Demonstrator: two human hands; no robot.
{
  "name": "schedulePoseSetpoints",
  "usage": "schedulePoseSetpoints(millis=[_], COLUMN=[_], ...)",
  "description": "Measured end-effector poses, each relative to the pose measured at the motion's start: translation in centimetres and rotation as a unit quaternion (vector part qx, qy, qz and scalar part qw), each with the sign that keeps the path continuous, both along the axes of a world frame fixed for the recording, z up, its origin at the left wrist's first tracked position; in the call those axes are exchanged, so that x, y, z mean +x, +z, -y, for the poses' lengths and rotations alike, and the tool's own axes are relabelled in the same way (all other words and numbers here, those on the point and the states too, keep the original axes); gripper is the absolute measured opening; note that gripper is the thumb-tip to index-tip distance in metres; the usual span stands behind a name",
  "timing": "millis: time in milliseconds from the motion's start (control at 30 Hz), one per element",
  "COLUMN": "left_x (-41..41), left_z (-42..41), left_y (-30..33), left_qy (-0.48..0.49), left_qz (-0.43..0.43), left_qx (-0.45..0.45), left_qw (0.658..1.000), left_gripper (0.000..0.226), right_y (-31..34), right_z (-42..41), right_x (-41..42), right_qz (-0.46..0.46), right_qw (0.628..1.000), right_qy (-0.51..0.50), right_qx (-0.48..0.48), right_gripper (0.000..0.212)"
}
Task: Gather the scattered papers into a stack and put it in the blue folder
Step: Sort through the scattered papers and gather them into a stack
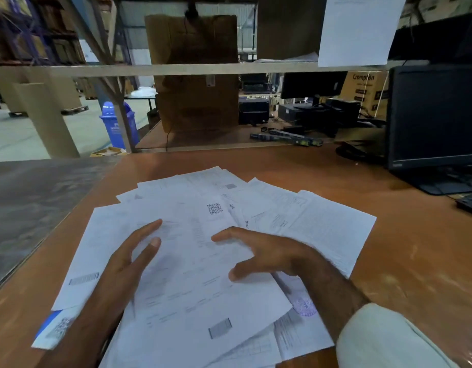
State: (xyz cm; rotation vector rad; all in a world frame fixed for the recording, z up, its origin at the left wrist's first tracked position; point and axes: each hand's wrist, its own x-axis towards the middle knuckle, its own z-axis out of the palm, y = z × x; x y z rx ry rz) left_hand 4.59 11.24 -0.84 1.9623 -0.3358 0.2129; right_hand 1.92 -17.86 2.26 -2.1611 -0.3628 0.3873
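Observation:
Several white printed papers [192, 261] lie fanned and overlapping on the brown wooden table [415, 261]. My left hand [126, 264] lies over the left part of the pile, fingers straight and spread. My right hand [264, 253] hovers just above or touches the top sheet, fingers extended and slightly blurred. Neither hand grips a sheet. A blue corner of the folder [47, 324] peeks out from under the papers at the lower left; most of it is hidden.
A black monitor [436, 115] and part of a keyboard [471, 201] stand at the right. A shelf rail with a hanging sheet [359, 27] crosses above. The table's left edge drops to the floor. A blue bin [118, 123] stands beyond.

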Motion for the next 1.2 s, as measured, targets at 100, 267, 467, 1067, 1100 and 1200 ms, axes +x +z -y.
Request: schedulePoseSetpoints(millis=[100, 267, 467, 1067, 1100, 1200], left_x=[-0.1, 0.1, 0.5, -1.0, -1.0, -1.0], left_z=[-0.2, -0.7, -1.8, -0.9, -0.7, -0.4], left_y=[-0.5, -0.8, -0.8, 0.8, 0.7, 0.5], left_qy=[-0.025, -0.029, 0.007, 0.064, 0.062, 0.058], left_qz=[0.005, -0.015, -0.014, 0.004, 0.003, 0.000], left_qx=[0.013, -0.008, -0.005, -0.046, -0.048, -0.043], left_qw=[1.000, 0.999, 1.000, 0.997, 0.997, 0.997], left_gripper=[0.032, 0.030, 0.032, 0.032, 0.031, 0.029], right_y=[-0.6, -2.4, -2.6, -1.3, -1.1, -1.2], right_z=[0.2, 2.8, 4.3, 7.3, 7.4, 7.7], right_x=[0.1, 1.7, 1.1, -1.6, -1.8, -2.3], right_qz=[0.034, 0.179, 0.059, 0.056, 0.066, 0.073], right_qw=[0.998, 0.937, 0.897, 0.778, 0.770, 0.766], right_qy=[-0.058, -0.202, -0.237, -0.433, -0.444, -0.470], right_qx=[0.000, -0.222, -0.368, -0.452, -0.454, -0.433], right_gripper=[0.066, 0.069, 0.077, 0.078, 0.073, 0.063])
